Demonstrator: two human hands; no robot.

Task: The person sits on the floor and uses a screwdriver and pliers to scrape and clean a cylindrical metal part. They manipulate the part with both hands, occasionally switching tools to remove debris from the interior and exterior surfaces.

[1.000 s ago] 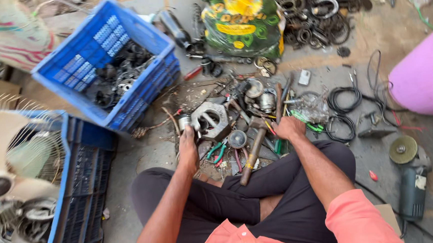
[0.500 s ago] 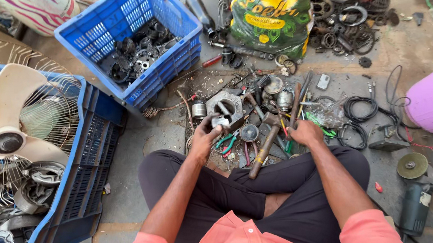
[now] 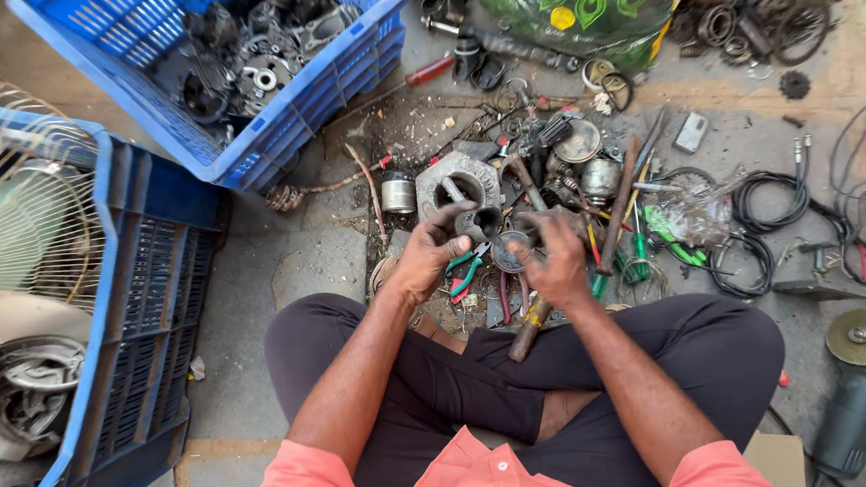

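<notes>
While both hands grip small parts, blue crate [image 3: 338, 89] full of dark metal parts [image 3: 261, 53].

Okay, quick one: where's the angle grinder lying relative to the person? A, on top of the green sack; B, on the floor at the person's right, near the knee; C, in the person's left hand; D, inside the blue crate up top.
B: the angle grinder lies on the floor at the frame's lower right, beside the person's right knee, apart from both hands.
</notes>
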